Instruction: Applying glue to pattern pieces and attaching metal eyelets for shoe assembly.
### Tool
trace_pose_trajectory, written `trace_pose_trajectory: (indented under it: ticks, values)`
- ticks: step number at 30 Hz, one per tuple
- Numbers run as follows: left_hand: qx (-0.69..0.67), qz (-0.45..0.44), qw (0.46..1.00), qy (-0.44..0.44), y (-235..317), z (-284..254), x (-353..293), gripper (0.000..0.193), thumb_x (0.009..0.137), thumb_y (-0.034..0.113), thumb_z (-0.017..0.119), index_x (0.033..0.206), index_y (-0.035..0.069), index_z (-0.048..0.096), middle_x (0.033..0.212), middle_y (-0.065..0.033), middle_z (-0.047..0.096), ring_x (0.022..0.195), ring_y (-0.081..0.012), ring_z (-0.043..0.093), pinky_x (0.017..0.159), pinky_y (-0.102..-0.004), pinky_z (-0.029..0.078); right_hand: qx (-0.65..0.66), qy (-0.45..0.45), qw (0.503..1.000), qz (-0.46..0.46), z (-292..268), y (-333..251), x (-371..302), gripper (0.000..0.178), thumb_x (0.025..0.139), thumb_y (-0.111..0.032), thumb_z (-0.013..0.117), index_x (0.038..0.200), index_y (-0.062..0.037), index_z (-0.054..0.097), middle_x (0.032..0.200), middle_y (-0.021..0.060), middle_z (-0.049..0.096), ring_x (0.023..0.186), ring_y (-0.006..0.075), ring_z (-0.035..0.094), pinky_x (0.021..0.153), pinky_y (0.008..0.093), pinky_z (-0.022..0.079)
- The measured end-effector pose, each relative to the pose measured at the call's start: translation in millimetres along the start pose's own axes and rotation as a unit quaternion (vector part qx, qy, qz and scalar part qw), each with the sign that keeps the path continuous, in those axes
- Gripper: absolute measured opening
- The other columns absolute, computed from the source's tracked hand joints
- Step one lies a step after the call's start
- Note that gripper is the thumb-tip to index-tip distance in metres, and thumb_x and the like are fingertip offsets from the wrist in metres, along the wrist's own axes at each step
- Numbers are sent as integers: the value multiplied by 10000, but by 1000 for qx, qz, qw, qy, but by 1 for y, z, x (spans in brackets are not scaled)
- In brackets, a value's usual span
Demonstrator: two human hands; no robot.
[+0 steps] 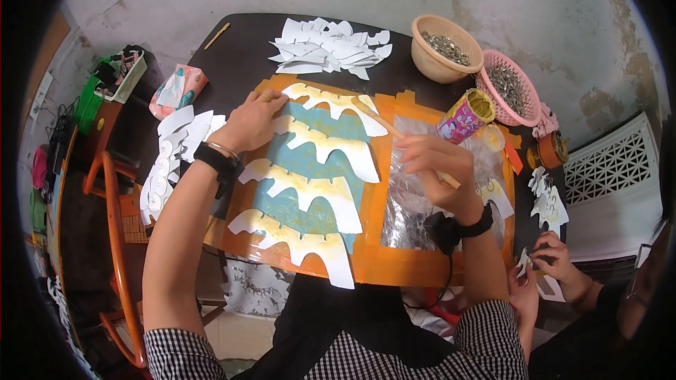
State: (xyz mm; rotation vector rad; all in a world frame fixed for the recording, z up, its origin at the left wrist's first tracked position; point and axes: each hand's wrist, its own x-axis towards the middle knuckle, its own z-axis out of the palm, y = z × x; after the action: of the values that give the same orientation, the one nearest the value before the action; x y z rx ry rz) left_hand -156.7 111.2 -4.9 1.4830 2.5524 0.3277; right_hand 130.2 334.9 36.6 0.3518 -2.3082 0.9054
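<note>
Four-legged rows of white cut-paper pieces lie on a blue board (303,218) edged with orange tape, their upper parts smeared yellow. The farthest paper piece (331,99) has my left hand (255,121) beside its left end, fingers lying flat at the board's edge. My right hand (442,169) grips a thin wooden-handled brush (380,121), whose tip touches that farthest piece near its right part. Below it lie the second paper piece (324,139), another paper piece (310,186) and the nearest paper piece (303,241).
White cutouts are piled at the table's back (331,46) and left (176,155). A beige bowl (422,63) and pink basket (535,102) hold small metal pieces. A purple can (461,118) stands right of the board. Another person's hands (553,257) handle paper at right.
</note>
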Motion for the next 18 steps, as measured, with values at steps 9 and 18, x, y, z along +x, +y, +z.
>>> trace_pose_trajectory:
  ticks: [9,18]
  values:
    - [3,-7,1000,0,-1,0,1,557,842,46,566,1396,95,535,1451,-92,488,1354,-333,433,1073,-433,452,40,24,998,-29,15,2,7,243,697,208,500,787,-2,581,881,111,683,996,316,712,962,449,553]
    - [-3,-13,1000,1,0,0,0,541,859,71,585,1397,93,538,1447,-102,496,1352,-333,439,1079,-429,447,-18,8,1000,5,-1,3,2,232,687,209,516,763,-1,578,901,99,688,1002,317,715,922,431,563]
